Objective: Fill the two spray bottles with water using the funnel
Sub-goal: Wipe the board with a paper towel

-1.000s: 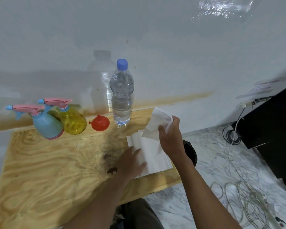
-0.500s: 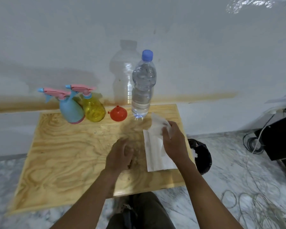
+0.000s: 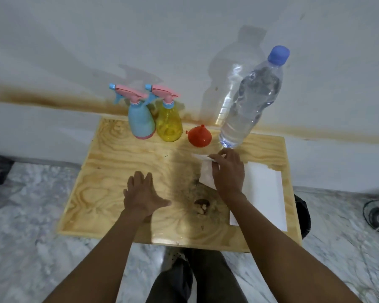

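The plywood table [image 3: 118,171] stands against a white wall. At its back edge a capped water bottle [image 3: 249,101] stands upright. Left of the water bottle sits the red funnel [image 3: 199,136], spout up, then the yellow spray bottle [image 3: 169,125] and the blue spray bottle [image 3: 140,121], touching. In front of the water bottle, the right hand [image 3: 228,171] pinches a white tissue [image 3: 207,173]. Left of that, the left hand [image 3: 142,193] lies open, fingers spread, on the wood.

Head camera looks steeply down, close over the wooden table [image 3: 118,193]
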Action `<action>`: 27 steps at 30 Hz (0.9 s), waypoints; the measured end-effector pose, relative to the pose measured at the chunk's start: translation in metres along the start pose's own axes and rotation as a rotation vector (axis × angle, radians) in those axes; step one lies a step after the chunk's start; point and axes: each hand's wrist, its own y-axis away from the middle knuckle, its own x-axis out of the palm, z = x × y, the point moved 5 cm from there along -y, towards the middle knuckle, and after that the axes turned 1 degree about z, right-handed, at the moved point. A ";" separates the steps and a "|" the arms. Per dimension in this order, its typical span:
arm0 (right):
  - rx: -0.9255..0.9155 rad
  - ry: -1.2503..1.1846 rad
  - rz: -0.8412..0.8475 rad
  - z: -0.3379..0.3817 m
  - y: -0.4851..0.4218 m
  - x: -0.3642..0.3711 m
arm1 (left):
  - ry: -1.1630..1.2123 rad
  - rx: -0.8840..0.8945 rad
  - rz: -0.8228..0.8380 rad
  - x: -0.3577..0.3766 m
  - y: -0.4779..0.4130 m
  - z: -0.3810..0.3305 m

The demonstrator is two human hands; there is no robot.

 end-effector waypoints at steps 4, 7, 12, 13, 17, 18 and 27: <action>0.040 0.082 0.090 -0.001 -0.002 0.028 | 0.029 0.023 0.013 -0.003 0.002 0.002; 0.087 0.123 0.252 -0.004 0.006 0.050 | 0.039 0.024 0.012 -0.003 0.002 0.000; 0.104 0.062 0.381 0.005 0.038 0.071 | 0.015 0.017 0.005 0.000 0.001 0.000; 0.099 0.048 0.418 0.006 0.043 0.077 | 0.016 0.020 0.007 0.001 0.001 0.000; 0.054 -0.059 0.480 0.013 0.034 0.095 | 0.028 0.024 -0.003 0.001 0.002 0.001; 0.031 -0.081 0.497 0.018 0.028 0.098 | 0.031 0.027 -0.007 0.001 0.002 0.000; -0.169 -0.171 0.546 0.053 0.000 0.107 | 0.057 0.034 -0.009 0.000 0.003 -0.001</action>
